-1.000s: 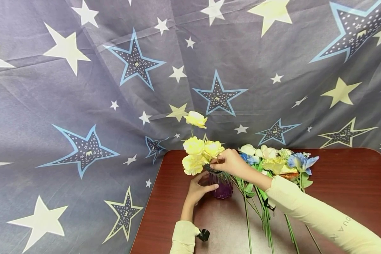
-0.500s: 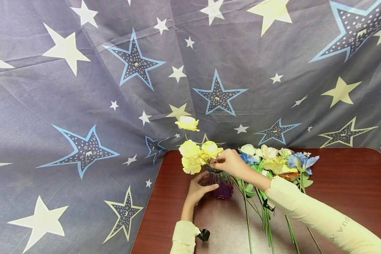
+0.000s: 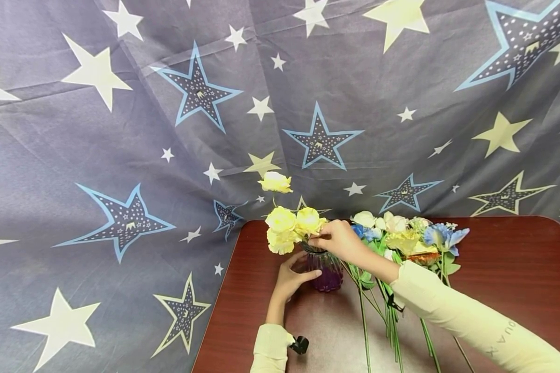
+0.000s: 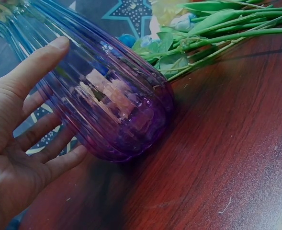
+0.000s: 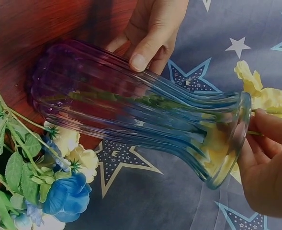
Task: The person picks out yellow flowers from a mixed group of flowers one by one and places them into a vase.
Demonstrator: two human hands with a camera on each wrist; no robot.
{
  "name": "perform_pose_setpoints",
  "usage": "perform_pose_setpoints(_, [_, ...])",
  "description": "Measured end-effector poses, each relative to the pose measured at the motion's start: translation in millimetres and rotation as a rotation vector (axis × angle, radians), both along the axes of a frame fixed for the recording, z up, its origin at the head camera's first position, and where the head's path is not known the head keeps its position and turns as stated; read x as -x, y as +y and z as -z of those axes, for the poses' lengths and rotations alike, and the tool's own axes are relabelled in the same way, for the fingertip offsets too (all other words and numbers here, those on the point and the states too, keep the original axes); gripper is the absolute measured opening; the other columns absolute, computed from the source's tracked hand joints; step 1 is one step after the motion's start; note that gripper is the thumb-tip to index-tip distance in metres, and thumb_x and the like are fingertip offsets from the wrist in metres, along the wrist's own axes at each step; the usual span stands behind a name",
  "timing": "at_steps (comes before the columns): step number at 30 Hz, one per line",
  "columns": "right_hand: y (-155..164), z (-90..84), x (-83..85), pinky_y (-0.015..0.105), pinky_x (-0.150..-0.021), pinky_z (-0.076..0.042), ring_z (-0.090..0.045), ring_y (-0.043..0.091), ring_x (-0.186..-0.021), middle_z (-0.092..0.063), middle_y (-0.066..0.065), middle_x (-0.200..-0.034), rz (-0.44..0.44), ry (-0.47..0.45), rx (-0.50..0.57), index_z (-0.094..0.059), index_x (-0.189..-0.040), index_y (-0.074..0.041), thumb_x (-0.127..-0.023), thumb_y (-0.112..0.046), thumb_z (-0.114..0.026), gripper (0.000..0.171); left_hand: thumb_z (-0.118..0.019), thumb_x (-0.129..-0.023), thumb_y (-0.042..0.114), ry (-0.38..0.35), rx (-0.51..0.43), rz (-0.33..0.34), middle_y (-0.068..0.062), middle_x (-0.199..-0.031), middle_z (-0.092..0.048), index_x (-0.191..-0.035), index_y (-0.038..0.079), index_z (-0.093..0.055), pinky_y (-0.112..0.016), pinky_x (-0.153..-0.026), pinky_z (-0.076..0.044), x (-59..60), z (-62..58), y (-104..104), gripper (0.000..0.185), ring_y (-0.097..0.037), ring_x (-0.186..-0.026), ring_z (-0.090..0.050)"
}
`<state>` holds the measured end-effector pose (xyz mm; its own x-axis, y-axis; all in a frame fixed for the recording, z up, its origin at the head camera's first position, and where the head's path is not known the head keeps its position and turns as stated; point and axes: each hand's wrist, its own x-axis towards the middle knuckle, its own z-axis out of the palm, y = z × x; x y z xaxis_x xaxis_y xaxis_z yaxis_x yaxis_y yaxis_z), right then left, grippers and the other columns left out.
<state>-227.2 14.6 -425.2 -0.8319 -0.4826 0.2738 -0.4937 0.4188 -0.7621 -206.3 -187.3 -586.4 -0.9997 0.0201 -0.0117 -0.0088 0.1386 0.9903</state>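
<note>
A ribbed glass vase [image 3: 325, 274], purple at the base and blue toward its flared mouth, stands on the table. My left hand [image 3: 289, 280] holds it from the left, thumb on the near side and fingers behind; the left wrist view shows the thumb [image 4: 40, 62] lying along the glass. At the mouth, my right hand [image 3: 338, 239] pinches the thin green stem of a yellow flower [image 3: 281, 219]. Several yellow blooms lean left above the rim, one higher than the others. Through the glass in the right wrist view, a green stem [image 5: 150, 100] shows inside the vase.
Right of the vase lies a bunch of artificial flowers, with white, yellow and blue blooms [image 3: 443, 237] toward the back and long green stems [image 3: 394, 331] pointing forward. A grey star-patterned cloth [image 3: 261, 77] hangs behind the reddish-brown table [image 3: 518, 280].
The yellow blooms have shifted slightly left, and the highest one has dropped a little, mostly in the first half second. Both hands stay in nearly the same place at the vase.
</note>
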Motion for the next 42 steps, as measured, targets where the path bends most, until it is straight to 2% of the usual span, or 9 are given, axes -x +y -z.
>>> perform_pose_setpoints(4, [0, -0.5, -1.8, 0.019, -0.052, -0.033, -0.034, 0.005, -0.05, -0.057, 0.001, -0.055, 0.018, 0.002, 0.008, -0.071, -0.067, -0.007, -0.09, -0.014, -0.078, 0.024, -0.09, -0.077, 0.015, 0.007, 0.005, -0.001, -0.018, -0.13, -0.068, -0.138, 0.009, -0.062, -0.047, -0.1, -0.056, 0.5, 0.7, 1, 0.067, -0.034, -0.121, -0.065])
perform_pose_setpoints(6, [0, -0.7, -2.7, 0.019, -0.053, -0.035, -0.036, 0.005, -0.05, -0.061, 0.0, -0.057, 0.023, 0.009, 0.01, -0.072, -0.068, -0.008, -0.089, -0.014, -0.078, 0.023, -0.09, -0.077, 0.014, 0.01, -0.001, -0.001, -0.018, -0.129, -0.068, -0.138, 0.008, -0.062, -0.047, -0.1, -0.056, 0.3, 1.1, 1, 0.067, -0.034, -0.121, -0.065])
perform_pose_setpoints(12, [1, -1.3, -4.7, 0.022, -0.061, -0.048, -0.06, 0.003, -0.06, -0.078, 0.003, -0.076, 0.057, 0.061, 0.017, -0.08, -0.08, -0.01, -0.089, -0.013, -0.079, 0.009, -0.09, -0.077, 0.013, -0.001, -0.008, -0.009, -0.019, -0.129, -0.068, -0.137, 0.009, -0.062, -0.048, -0.101, -0.055, 0.3, 1.6, 0, 0.067, -0.034, -0.122, -0.064])
perform_pose_setpoints(15, [3, -1.6, -5.7, 0.024, -0.062, -0.052, -0.066, 0.005, -0.064, -0.079, 0.003, -0.079, 0.064, 0.07, 0.023, -0.079, -0.078, -0.01, -0.089, -0.015, -0.079, 0.012, -0.09, -0.077, 0.015, 0.002, 0.003, -0.01, -0.018, -0.13, -0.068, -0.138, 0.009, -0.062, -0.046, -0.101, -0.056, 0.7, 2.1, 0, 0.067, -0.034, -0.122, -0.065])
perform_pose_setpoints(20, [6, -3.6, -7.4, 0.023, -0.061, -0.052, -0.065, 0.004, -0.062, -0.078, 0.001, -0.078, 0.062, 0.076, 0.037, -0.073, -0.07, -0.008, -0.089, -0.014, -0.079, 0.021, -0.091, -0.076, 0.018, -0.002, 0.014, -0.011, -0.016, -0.13, -0.068, -0.138, 0.01, -0.062, -0.042, -0.098, -0.057, 0.4, 1.4, 0, 0.07, -0.033, -0.122, -0.065])
perform_pose_setpoints(27, [9, -5.7, -7.1, 0.021, -0.056, -0.042, -0.049, 0.006, -0.054, -0.073, 0.005, -0.071, 0.043, 0.066, 0.046, -0.074, -0.071, -0.007, -0.09, -0.012, -0.077, 0.02, -0.092, -0.075, 0.02, 0.008, 0.022, -0.013, -0.015, -0.128, -0.069, -0.137, 0.01, -0.063, -0.041, -0.098, -0.058, 0.7, 0.9, -1, 0.07, -0.032, -0.12, -0.066])
perform_pose_setpoints(29, [10, -6.1, -7.6, 0.021, -0.057, -0.043, -0.051, 0.005, -0.055, -0.074, 0.004, -0.071, 0.04, 0.065, 0.044, -0.075, -0.073, -0.007, -0.09, -0.012, -0.077, 0.018, -0.092, -0.075, 0.02, 0.009, 0.023, -0.014, -0.015, -0.128, -0.07, -0.137, 0.011, -0.063, -0.042, -0.098, -0.057, 0.8, 1.2, 0, 0.069, -0.032, -0.12, -0.067])
perform_pose_setpoints(35, [12, -6.4, -9.8, 0.027, -0.067, -0.058, -0.07, 0.008, -0.071, -0.079, 0.001, -0.083, 0.034, 0.059, 0.039, -0.08, -0.082, -0.008, -0.089, -0.011, -0.078, 0.007, -0.092, -0.075, 0.02, -0.004, 0.016, -0.018, -0.015, -0.129, -0.069, -0.137, 0.012, -0.062, -0.043, -0.1, -0.056, 0.6, 2.5, 0, 0.069, -0.031, -0.121, -0.066])
perform_pose_setpoints(42, [18, -7.6, -12.9, 0.031, -0.071, -0.06, -0.074, 0.014, -0.077, -0.079, 0.004, -0.086, 0.046, 0.056, 0.048, -0.08, -0.088, -0.005, -0.088, -0.009, -0.079, 0.004, -0.09, -0.077, 0.019, 0.011, 0.024, -0.016, -0.017, -0.129, -0.069, -0.138, 0.009, -0.061, -0.046, -0.1, -0.056, 0.1, 3.6, 0, 0.068, -0.033, -0.121, -0.066])
